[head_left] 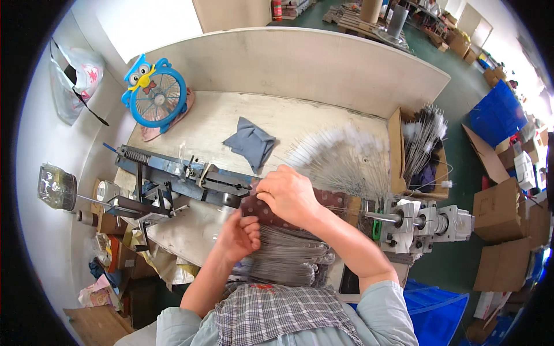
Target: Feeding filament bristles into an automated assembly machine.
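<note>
Both hands are low at the centre of the bench. The right hand (pixel 288 195) presses palm-down on a brown dotted cloth pad (pixel 332 200), fingers curled over its left end at nine o'clock; whether they pinch anything under it, I cannot tell. The left hand (pixel 239 235), at seven o'clock from the right, is curled closed around thin wires pulled from the grey wire bundle (pixel 288 254), which lies just at four o'clock of that grip, fanning toward the person's checked apron (pixel 277 314). At one o'clock, white-tufted wire brushes (pixel 340 155) spread across the table. The blue metal jig (pixel 173 173) sits at ten o'clock, a grey cloth (pixel 251 143) at twelve.
</note>
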Demonstrator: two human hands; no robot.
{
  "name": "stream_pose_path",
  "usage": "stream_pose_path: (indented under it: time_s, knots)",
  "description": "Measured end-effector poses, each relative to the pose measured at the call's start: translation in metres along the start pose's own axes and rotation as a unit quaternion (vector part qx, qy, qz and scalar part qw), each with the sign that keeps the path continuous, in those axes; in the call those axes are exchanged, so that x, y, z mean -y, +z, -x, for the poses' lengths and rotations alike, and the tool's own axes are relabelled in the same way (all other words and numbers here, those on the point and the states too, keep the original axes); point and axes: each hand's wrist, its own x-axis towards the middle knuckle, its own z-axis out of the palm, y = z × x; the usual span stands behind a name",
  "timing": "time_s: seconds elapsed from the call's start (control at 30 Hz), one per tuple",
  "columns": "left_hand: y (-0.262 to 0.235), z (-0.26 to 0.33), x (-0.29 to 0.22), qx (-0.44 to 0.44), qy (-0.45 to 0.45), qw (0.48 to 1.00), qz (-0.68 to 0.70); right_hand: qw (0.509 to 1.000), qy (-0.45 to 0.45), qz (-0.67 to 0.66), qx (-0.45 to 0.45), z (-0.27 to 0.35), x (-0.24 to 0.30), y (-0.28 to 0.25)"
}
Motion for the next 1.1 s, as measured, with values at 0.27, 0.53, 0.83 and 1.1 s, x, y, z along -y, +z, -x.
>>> stream_pose_path:
  time_s: [0.27, 0.53, 0.83, 1.1]
  knots:
    - [0.024, 0.024, -0.018, -0.017, 0.282, 0.907, -0.313, 0.996, 0.046, 0.059, 0.044, -0.011, 0.016, 0.013]
    - [0.010, -0.005, -0.013, -0.124, 0.351, 0.724, -0.581, 0.998, 0.000, 0.052, -0.025, -0.005, 0.019, -0.001]
    - [0.023, -0.019, 0.012, 0.021, 0.382, 0.841, -0.382, 1.000, -0.016, -0.016, 0.017, 0.071, -0.003, 0.008]
    - [-0.023, 0.000, -0.022, -0.081, 0.399, 0.779, -0.476, 0.998, 0.021, 0.020, 0.063, 0.053, -0.023, 0.039]
